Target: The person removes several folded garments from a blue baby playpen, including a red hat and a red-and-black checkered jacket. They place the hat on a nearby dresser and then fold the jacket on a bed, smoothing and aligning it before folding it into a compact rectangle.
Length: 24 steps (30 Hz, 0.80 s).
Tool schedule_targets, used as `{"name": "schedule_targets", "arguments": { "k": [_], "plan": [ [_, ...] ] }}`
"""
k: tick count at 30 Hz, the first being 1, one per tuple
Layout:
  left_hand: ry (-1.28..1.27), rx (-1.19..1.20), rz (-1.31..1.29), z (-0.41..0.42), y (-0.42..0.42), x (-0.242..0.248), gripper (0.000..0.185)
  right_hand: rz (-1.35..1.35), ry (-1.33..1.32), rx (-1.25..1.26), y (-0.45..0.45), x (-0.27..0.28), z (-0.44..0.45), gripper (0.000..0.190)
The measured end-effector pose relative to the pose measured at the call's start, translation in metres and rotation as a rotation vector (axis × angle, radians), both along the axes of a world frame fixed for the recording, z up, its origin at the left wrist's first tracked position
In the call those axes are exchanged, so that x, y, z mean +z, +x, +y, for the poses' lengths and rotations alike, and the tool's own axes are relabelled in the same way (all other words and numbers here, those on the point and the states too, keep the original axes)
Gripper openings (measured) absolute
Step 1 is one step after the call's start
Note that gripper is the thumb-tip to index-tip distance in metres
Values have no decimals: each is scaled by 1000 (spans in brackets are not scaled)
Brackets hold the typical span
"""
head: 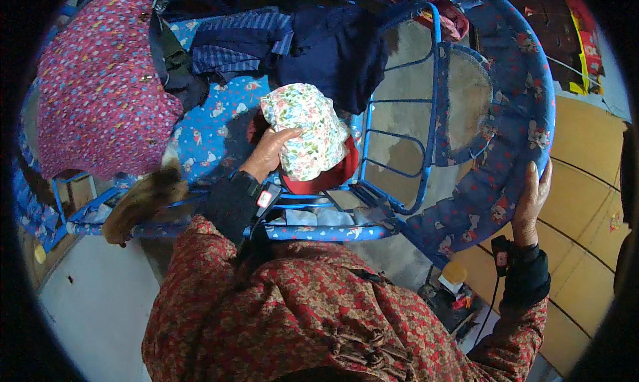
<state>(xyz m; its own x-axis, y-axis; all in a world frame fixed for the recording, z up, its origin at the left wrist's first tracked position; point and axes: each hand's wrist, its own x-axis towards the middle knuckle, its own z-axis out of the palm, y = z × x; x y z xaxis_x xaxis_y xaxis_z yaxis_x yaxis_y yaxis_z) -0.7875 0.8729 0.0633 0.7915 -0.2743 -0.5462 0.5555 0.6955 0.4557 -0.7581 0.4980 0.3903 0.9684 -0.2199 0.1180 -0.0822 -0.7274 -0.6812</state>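
My left hand (pixel 273 149) grips a white cloth cap with a floral print (pixel 307 127), its thumb on top of the fabric. A red brim or lining (pixel 319 183) shows along the cap's lower edge. Under it lies the blue printed fabric base (pixel 214 117) of a metal-framed crib or stroller. On the right, my right hand (pixel 533 202) rests against the outer rim of a round blue fabric canopy (pixel 499 182), fingers pointing up; its palm side is partly hidden.
Dark blue clothing (pixel 329 47) and a striped garment (pixel 229 42) lie beyond the cap. A pink patterned garment (pixel 105 82) covers the left side, above a brown furry item (pixel 142 204). Blue metal bars (pixel 434 107) stand between cap and canopy. A yellow-lidded jar (pixel 453 277) is at lower right.
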Motion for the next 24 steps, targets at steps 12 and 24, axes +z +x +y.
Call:
{"name": "schedule_targets", "arguments": {
  "k": [12, 24],
  "plan": [
    [207, 81, -157, 62, -11, 112, 44, -103, 42, 53, 3, -11, -10, 56],
    [102, 302, -795, 70, 225, 328, 51, -54, 37, 32, 2, -1, 3, 60]
  ]
}}
